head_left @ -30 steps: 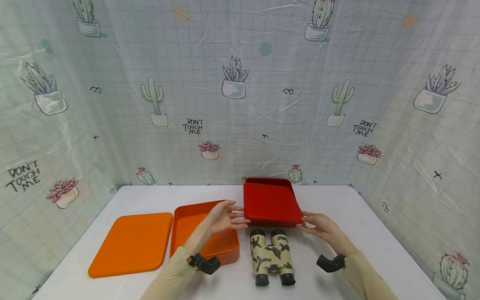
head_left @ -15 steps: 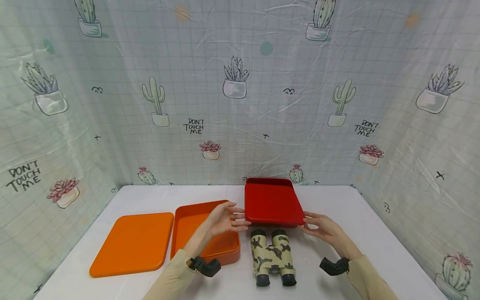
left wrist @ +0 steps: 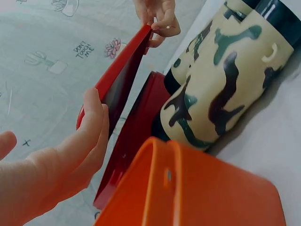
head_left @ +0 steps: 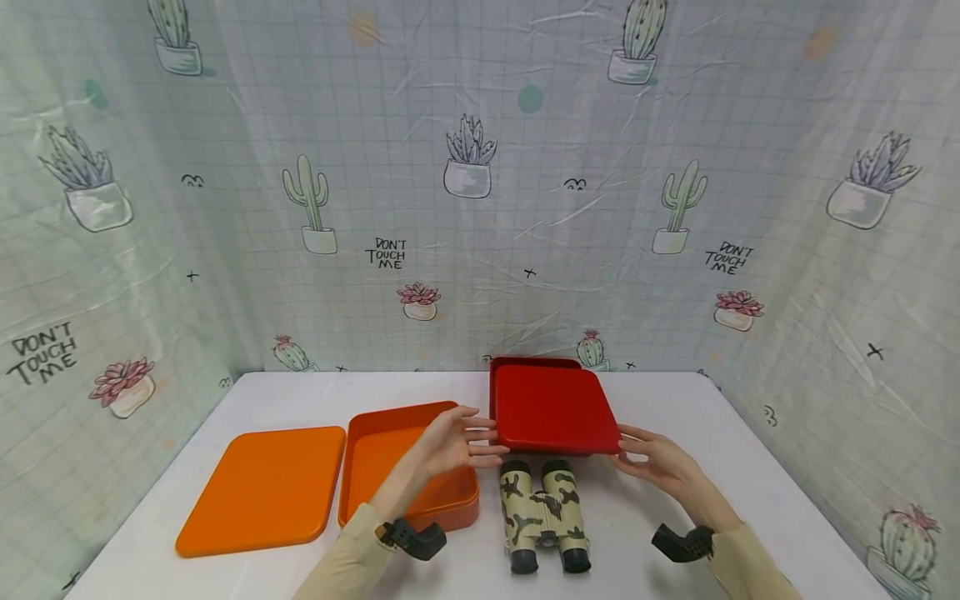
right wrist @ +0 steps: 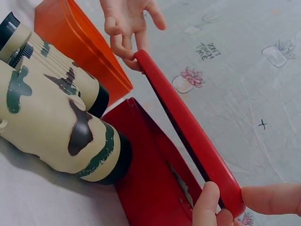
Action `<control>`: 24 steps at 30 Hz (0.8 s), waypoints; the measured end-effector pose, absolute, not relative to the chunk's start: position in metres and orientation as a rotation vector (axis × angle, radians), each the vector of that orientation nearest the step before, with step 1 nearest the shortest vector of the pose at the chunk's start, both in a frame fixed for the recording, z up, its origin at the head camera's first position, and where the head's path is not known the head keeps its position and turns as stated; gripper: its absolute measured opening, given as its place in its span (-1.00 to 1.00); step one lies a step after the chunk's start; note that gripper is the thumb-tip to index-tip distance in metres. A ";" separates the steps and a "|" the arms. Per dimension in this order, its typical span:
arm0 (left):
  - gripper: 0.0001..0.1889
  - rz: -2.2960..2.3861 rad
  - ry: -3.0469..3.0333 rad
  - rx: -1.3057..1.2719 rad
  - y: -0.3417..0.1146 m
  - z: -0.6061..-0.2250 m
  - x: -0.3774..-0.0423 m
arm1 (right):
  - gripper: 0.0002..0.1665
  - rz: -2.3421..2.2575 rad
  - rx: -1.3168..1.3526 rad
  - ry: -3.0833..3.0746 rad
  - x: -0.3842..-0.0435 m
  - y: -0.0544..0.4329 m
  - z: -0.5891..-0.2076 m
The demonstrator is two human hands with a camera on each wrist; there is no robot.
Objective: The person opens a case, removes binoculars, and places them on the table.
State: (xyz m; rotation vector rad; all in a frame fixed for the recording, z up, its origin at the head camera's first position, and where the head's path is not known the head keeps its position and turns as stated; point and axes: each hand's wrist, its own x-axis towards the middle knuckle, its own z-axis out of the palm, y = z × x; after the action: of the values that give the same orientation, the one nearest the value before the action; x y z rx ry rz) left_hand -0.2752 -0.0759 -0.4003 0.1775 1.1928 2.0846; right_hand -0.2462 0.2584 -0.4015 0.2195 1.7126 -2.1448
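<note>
A red lid (head_left: 557, 410) is raised at a tilt above the red box (right wrist: 150, 174), whose back rim shows behind it in the head view. With thumb and fingertips, my right hand (head_left: 663, 468) pinches the lid's near right corner. At the lid's left edge, the nearly straight fingers of my left hand (head_left: 448, 443) press from the side, thumb held apart. The left wrist view shows a gap between lid (left wrist: 120, 70) and box (left wrist: 124, 141). Camouflage binoculars (head_left: 543, 512) lie on the table in front of the box, between my forearms.
An orange box (head_left: 450, 517), uncovered, stands under my left forearm. Its flat orange lid (head_left: 262, 490) lies left of it on the white table (head_left: 300, 400). A patterned curtain (head_left: 480, 317) hangs behind the table and along both sides.
The red lid has come up off the red box and shifted slightly right and nearer. Both hands moved with it. The binoculars and orange pieces stay in place.
</note>
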 end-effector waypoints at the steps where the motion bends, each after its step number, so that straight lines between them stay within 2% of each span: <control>1: -0.38 2.083 1.193 0.180 -0.075 -0.399 -0.274 | -0.24 -2.143 0.215 1.712 -0.245 0.260 -0.402; 13: -0.36 2.093 1.190 0.192 -0.062 -0.391 -0.265 | -0.16 -2.134 0.199 1.761 -0.237 0.273 -0.400; 18: -0.32 2.101 1.149 0.235 -0.056 -0.387 -0.259 | -0.19 -2.159 0.190 1.716 -0.232 0.282 -0.399; 21: -0.32 2.113 1.115 0.250 -0.052 -0.386 -0.256 | -0.29 -2.184 0.199 1.673 -0.228 0.289 -0.400; 24: -0.33 2.133 1.099 0.255 -0.047 -0.385 -0.253 | -0.53 -2.220 0.191 1.617 -0.226 0.297 -0.401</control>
State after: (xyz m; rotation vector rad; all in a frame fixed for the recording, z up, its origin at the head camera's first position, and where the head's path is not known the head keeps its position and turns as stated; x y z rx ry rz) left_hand -0.2529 -0.0474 -0.3851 0.2548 1.0992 2.1329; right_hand -0.2255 0.2967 -0.4011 0.1912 1.6168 -2.2198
